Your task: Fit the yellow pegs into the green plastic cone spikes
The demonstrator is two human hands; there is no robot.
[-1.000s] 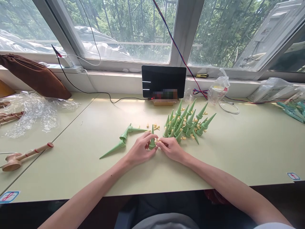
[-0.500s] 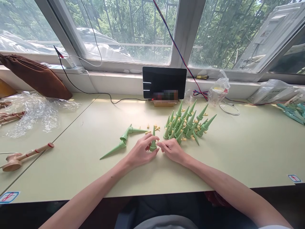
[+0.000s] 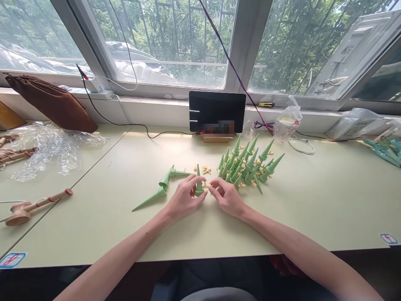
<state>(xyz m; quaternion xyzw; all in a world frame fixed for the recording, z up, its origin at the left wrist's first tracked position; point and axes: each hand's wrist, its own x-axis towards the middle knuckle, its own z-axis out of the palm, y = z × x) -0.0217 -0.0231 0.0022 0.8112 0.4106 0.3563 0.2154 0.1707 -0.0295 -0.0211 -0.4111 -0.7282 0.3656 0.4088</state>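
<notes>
My left hand [image 3: 185, 197] is closed around the base of a green plastic watering spike [image 3: 199, 180], which points upward just above the table. A small yellow valve [image 3: 206, 186] sticks out from the spike's right side. My right hand [image 3: 228, 197] pinches the outer end of this valve between thumb and forefinger. Several more yellow valves [image 3: 206, 169] lie loose behind my left hand. To the left rest three green spikes [image 3: 153, 197], lying on their sides. A dense group of green spikes fitted with yellow valves [image 3: 250, 161] stands behind my right hand.
A dark-screened tablet [image 3: 217, 113] on a small stand is at the back. Wooden kendama toys [image 3: 19, 212] and crumpled clear plastic [image 3: 53, 150] occupy the left side. A bagged cup [image 3: 286, 123] and a white cable coil [image 3: 301, 144] are behind the spikes.
The held spike has shifted slightly left. My right hand has opened its grip posture a little, and the yellow valve at the spike's side now shows more clearly. The view has tilted slightly.
</notes>
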